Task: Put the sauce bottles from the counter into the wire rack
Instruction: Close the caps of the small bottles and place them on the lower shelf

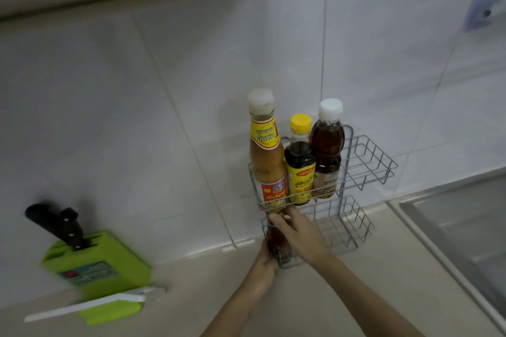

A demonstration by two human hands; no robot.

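Observation:
A two-tier wire rack [367, 164] stands against the tiled wall. Its upper tier holds three bottles: a tall tan sauce bottle [267, 156] with a white cap, a dark bottle with a yellow cap [299, 164], and a brown bottle with a white cap [327, 150]. At the left end of the lower tier a dark reddish bottle [275, 239] sits between my hands. My right hand [299, 235] wraps its upper part. My left hand [264, 268] grips it low down by the rack's front corner. The bottle is mostly hidden by my fingers and the wires.
A green knife block [95, 268] with black-handled knives [59, 224] stands at the left on the beige counter [356, 295]. A white-bladed tool [90, 306] lies in front of it. A steel sink [460, 232] lies at the right.

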